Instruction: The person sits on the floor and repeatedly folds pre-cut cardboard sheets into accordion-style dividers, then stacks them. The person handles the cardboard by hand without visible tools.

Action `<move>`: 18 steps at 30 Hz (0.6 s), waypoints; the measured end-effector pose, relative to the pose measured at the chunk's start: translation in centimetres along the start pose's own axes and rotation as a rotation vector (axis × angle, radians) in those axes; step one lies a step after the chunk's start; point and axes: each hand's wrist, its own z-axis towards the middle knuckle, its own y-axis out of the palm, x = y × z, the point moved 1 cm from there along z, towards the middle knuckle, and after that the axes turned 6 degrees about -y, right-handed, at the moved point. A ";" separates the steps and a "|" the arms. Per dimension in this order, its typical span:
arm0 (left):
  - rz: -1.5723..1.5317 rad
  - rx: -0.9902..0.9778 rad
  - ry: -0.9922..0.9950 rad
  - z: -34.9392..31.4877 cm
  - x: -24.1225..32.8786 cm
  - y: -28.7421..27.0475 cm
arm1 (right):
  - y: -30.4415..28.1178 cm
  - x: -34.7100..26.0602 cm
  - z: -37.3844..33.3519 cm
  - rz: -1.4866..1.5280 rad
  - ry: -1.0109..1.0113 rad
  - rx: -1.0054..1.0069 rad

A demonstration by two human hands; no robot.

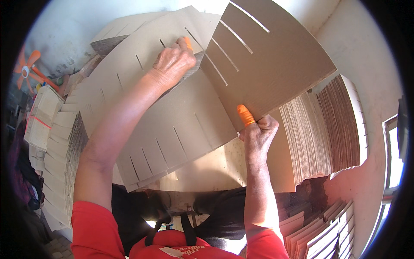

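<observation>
My right hand pinches the lower edge of a raised, slotted cardboard sheet, an orange finger cover on its thumb. That sheet stands tilted, its slots running in from the upper left edge. My left hand reaches farther out, its fingers curled at the edge of another slotted sheet; one fingertip wears orange too. What lies under its fingers is partly hidden. Between my arms slants a further slotted sheet, its slots toward me. Whether this one joins the raised sheet, I cannot tell.
Tall stacks of cardboard stand at the right, a darker stack beyond. More slotted stacks line the left and lower right. A pale work surface shows below the sheets. An orange fan stands far left.
</observation>
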 end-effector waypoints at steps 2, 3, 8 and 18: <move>0.004 0.015 0.012 -0.2 -0.1 0.2 | 0.1 -0.1 -0.1 0.012 -0.012 0.002; 0.011 0.018 0.012 -0.4 -0.1 0.2 | 0.0 -0.1 -0.1 0.023 -0.017 0.000; 0.056 -0.083 -0.003 -0.7 0.1 0.3 | 0.1 -0.3 -0.2 0.026 0.000 -0.007; -0.055 0.004 0.215 -3.6 4.2 -4.8 | -0.2 0.1 0.3 -0.058 0.016 -0.039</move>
